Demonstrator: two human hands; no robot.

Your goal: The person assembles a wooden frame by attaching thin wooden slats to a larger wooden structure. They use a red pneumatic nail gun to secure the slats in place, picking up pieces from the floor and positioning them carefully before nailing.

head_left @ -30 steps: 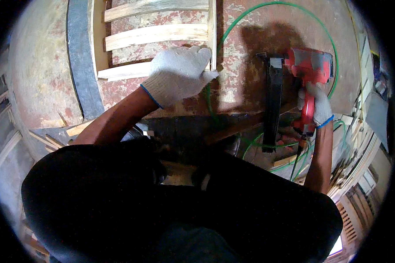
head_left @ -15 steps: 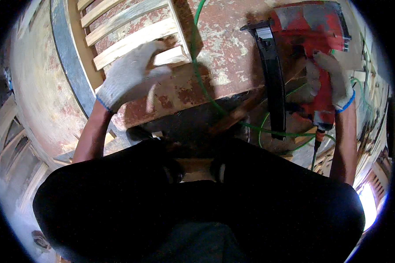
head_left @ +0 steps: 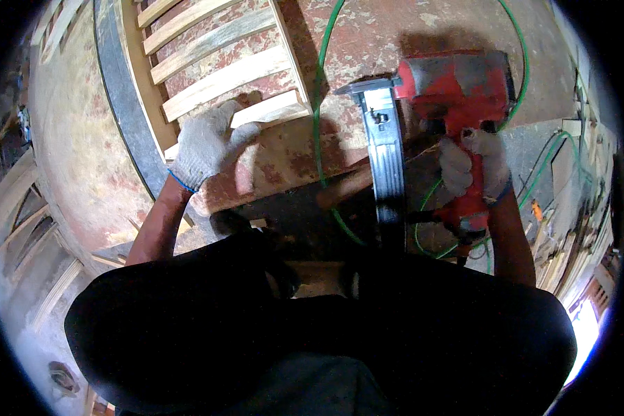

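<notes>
Gripping nailer [head_left: 457, 82], right of frame: right fingers [head_left: 456, 166] wrap handle [head_left: 475, 179], best hold; likely heavy, rigid. Left fingers [head_left: 245, 133] half-curled at slat [head_left: 276, 109], grasp unclear.

From the person's head, a wide fisheye camera looks steeply down over the legs [head_left: 319, 326] to the work surface [head_left: 288, 158], near enough that the left hand [head_left: 204, 149] and the right hand [head_left: 494, 163] are both inside its round, bent view.

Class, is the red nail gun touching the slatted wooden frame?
Apart: the head view shows a gap, with green hose between the red nail gun and slatted wooden frame.
</notes>
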